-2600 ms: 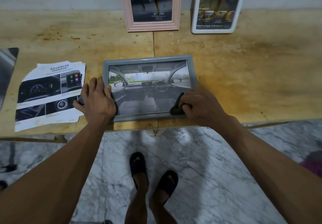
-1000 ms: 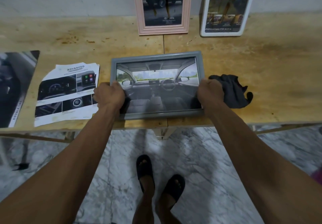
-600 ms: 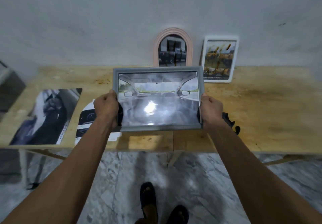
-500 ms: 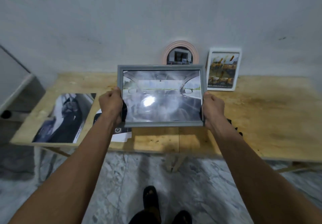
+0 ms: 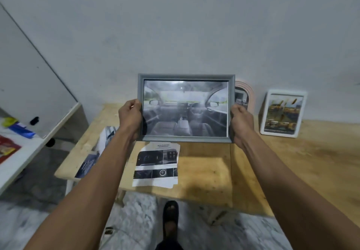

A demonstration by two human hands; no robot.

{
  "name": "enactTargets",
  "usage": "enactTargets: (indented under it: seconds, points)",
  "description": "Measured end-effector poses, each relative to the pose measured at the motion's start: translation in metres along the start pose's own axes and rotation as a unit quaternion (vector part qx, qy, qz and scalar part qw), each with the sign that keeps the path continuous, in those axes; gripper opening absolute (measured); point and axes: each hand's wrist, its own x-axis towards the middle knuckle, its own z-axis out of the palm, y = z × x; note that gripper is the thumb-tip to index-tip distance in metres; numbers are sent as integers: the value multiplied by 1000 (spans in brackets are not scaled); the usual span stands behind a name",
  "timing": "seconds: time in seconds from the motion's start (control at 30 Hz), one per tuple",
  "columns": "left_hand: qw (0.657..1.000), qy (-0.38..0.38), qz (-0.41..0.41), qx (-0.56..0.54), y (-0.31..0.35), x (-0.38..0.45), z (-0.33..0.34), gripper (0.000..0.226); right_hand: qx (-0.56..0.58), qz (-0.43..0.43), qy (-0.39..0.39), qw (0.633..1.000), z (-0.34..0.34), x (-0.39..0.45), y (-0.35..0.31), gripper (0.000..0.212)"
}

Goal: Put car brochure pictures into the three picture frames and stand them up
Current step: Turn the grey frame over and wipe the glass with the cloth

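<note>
1. Showing a car-interior picture behind its glass, the grey frame [image 5: 186,108] is held upright in the air above the table [image 5: 292,162], its long side level and its front toward the camera.
2. The left hand [image 5: 130,117] grips the frame's left edge, fingers curled round it and the thumb lying on the front.
3. The right hand [image 5: 241,122] grips the right edge the same way, fingers wrapped behind and the thumb at the front.
4. Both arms reach forward from the bottom corners of the view, and the frame casts a shadow on the wood below it.
5. Behind the frame's right edge, a pink frame [image 5: 245,97] with an arched top stands against the wall [image 5: 175,26], mostly hidden.
6. Further right, a white frame [image 5: 282,113] stands upright on the table with a yellowish car picture in it, leaning back toward the wall.
7. Below the grey frame a torn brochure page [image 5: 156,165] lies flat on the table, printed with dashboard pictures.
8. Left of it, partly under the left forearm, a brochure [image 5: 93,156] lies near the table's left edge.
9. A sandalled foot [image 5: 171,216] stands on the marble floor in front of the table.
10. At far left sits a white shelf [image 5: 23,152] with blue, yellow and red items on it, too blurred to name.
</note>
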Motion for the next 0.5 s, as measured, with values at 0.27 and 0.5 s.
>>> enactTargets:
  seconds: [0.27, 0.5]
  points:
    - [987, -85, 45, 131, -48, 168, -1, 22, -154, -11, -19, 988, 95, 83, 18, 37]
    - [974, -117, -6, 196, -91, 275, 26, 23, -215, 35, 22, 976, 153, 140, 39, 41]
